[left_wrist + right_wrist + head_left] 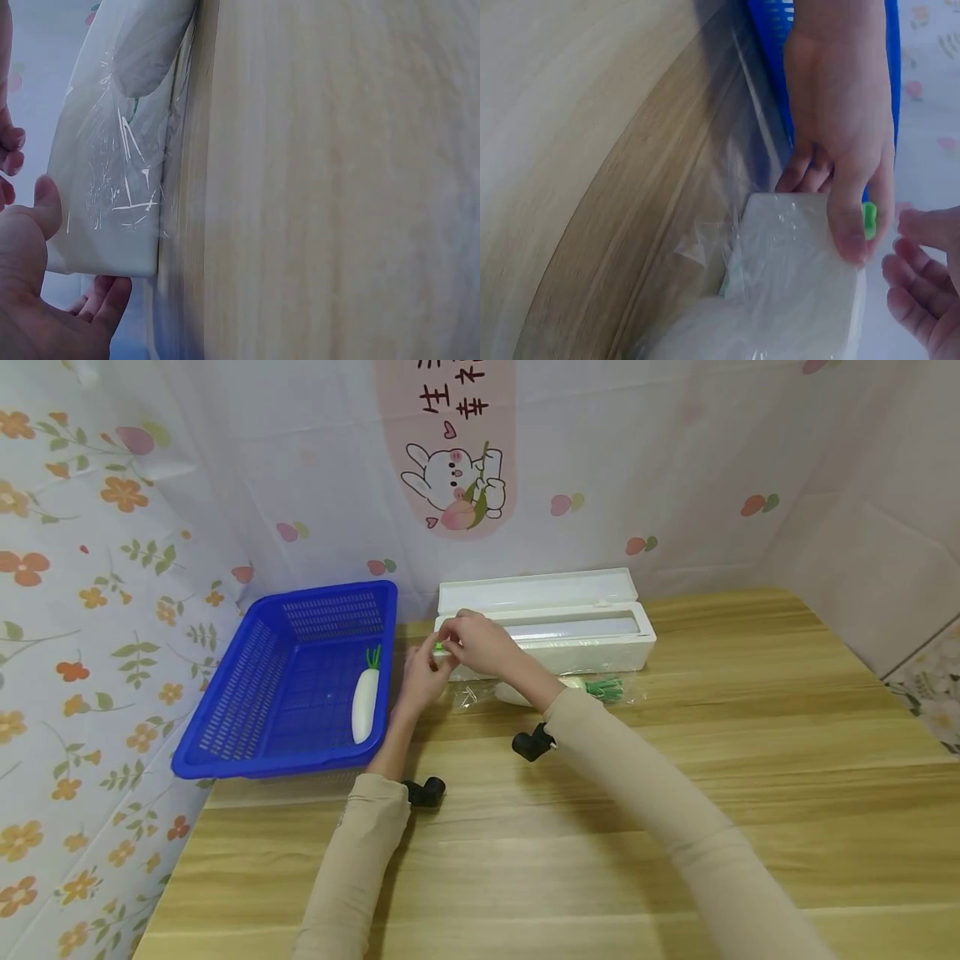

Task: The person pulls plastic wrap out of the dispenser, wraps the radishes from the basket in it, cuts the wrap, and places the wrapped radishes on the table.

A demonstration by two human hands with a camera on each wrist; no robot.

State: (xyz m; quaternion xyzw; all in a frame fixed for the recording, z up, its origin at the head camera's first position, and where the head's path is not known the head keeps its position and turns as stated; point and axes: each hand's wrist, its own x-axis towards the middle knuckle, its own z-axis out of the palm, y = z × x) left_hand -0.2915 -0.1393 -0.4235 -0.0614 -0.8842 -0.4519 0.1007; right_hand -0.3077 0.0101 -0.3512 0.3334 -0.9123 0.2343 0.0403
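Observation:
A long white cling film dispenser box point(592, 657) lies at the back of the table, its lid raised. At its left end, my left hand point(422, 677) grips the corner, thumb over the top edge and fingers round the end. A small green slider point(870, 220) shows beside that thumb. My right hand point(480, 643) hovers by the same corner, fingers loosely bent and thumb slightly apart from the index fingertip; no held thing shows. In front of the box lies a white radish point(513, 695) with green leaves, wrapped in clear film and partly hidden by the right forearm.
A blue plastic basket point(262, 768) stands left of the box, with another white radish point(365, 706) along its right side. Black wrist camera mounts point(425, 792) hang by both sleeves. The patterned curtain point(570, 460) closes off the back of the table.

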